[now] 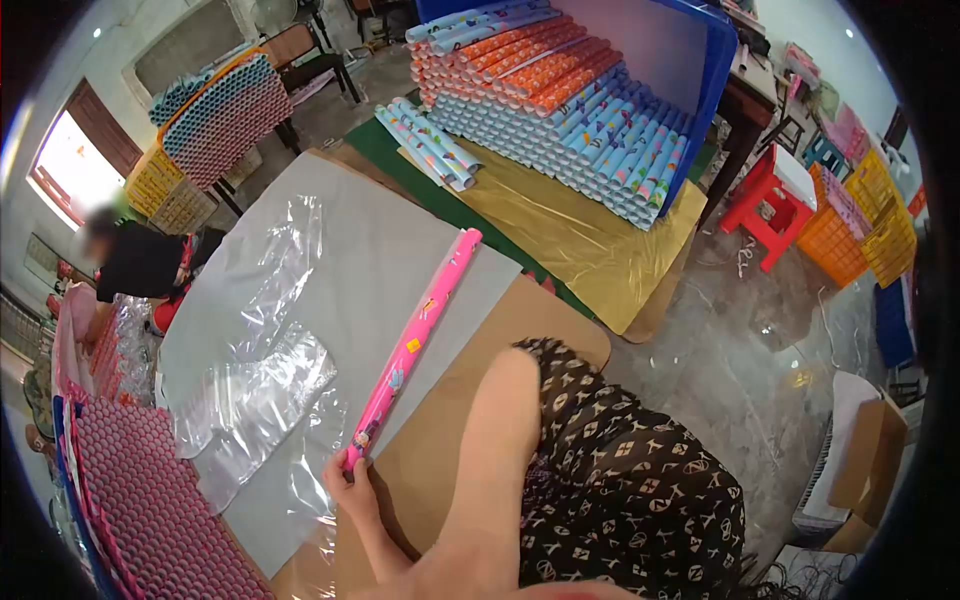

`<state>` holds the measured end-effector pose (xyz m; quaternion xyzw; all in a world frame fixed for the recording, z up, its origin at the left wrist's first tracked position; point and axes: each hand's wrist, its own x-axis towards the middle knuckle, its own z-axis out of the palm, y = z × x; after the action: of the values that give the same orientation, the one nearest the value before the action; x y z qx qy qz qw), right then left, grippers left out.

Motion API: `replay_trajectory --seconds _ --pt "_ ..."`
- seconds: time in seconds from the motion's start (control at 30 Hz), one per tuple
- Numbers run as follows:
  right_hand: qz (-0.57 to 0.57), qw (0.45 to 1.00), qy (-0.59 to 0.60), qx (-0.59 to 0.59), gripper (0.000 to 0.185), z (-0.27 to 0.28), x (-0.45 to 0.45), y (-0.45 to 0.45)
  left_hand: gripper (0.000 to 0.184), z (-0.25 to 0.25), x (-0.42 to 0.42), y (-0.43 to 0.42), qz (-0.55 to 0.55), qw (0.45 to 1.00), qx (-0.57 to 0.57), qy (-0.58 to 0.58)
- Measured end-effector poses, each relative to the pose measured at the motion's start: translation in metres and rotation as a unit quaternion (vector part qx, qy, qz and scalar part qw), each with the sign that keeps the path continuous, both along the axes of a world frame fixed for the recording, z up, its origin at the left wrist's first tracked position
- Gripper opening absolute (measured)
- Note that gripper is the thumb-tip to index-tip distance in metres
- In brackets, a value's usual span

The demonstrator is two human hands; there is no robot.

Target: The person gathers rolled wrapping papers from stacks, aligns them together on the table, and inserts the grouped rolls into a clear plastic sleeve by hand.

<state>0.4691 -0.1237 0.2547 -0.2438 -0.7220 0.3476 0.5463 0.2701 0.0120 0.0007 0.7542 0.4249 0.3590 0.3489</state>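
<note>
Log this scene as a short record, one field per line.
Left hand: at the near end of the pink roll
Pink roll: over the grey sheet, slanting away from the hand
Beside it: clear plastic, to its left
Far side: orange rolls and blue rolls, stacked at the blue crate
Picture right: red stool on the floor
Picture left: another person, black top

A window [68, 160] glows; grey floor [730, 330] bears a red stool [762, 180].
</note>
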Motion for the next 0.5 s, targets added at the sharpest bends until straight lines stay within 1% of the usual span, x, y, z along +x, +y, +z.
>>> replay_trajectory --seconds 0.07,0.1,0.13,0.17,0.2,0.23,0.27,0.3,0.33,0.37,0.4,0.43,0.47,0.5 --pt "0.001 1.000 -0.006 -0.002 0.033 -0.007 0.003 0.006 0.031 -0.032 -0.009 0.014 -0.049 0.992 0.009 -0.120" --pt "0.002 1.000 -0.008 -0.004 0.034 -0.011 0.005 0.008 0.031 -0.039 -0.018 0.020 -0.045 0.992 0.010 -0.118" --pt "0.001 1.000 -0.008 -0.006 0.034 -0.015 0.007 0.011 0.031 -0.043 -0.026 0.025 -0.044 0.998 -0.032 -0.041" --pt "-0.061 0.996 0.023 -0.067 0.036 -0.032 0.037 0.030 0.031 -0.049 -0.032 0.028 -0.043 0.996 -0.076 0.034" --pt "-0.143 0.977 0.014 -0.158 0.036 -0.035 0.076 0.047 0.030 -0.002 -0.007 0.004 -0.033 0.999 0.035 0.017" --pt "-0.171 0.968 0.081 -0.164 0.036 -0.058 0.121 0.076 0.030 0.000 -0.007 0.002 -0.030 0.999 0.032 0.017" --pt "-0.253 0.950 0.142 -0.115 0.029 -0.069 0.166 0.093 0.032 0.001 -0.006 0.001 -0.033 0.999 0.022 -0.003" --pt "-0.333 0.912 0.192 -0.143 0.025 -0.069 0.214 0.101 0.035 0.002 -0.004 0.000 -0.036 0.999 0.012 -0.024" --pt "-0.429 0.878 0.160 -0.140 0.024 -0.072 0.266 0.115 0.035 0.008 -0.003 -0.003 -0.031 0.999 0.010 -0.018" --pt "-0.459 0.877 -0.072 0.119 0.026 -0.089 0.334 0.126 0.035 0.006 -0.004 -0.003 -0.026 0.999 0.008 -0.019" --pt "-0.447 0.844 0.270 -0.126 0.025 -0.069 0.358 0.125 0.034 0.002 -0.008 -0.003 -0.029 0.999 0.019 -0.008" --pt "-0.432 0.811 0.379 -0.112 0.022 -0.071 0.403 0.135 0.034 0.002 -0.007 -0.001 -0.031 0.999 0.030 0.004" --pt "-0.466 0.801 0.360 -0.110 0.018 -0.073 0.451 0.142 0.033 0.010 -0.002 -0.005 -0.026 0.999 0.017 -0.015" --pt "-0.467 0.772 0.415 -0.117 0.020 -0.070 0.483 0.148 0.033 0.012 -0.001 -0.005 -0.021 0.999 0.019 -0.014"
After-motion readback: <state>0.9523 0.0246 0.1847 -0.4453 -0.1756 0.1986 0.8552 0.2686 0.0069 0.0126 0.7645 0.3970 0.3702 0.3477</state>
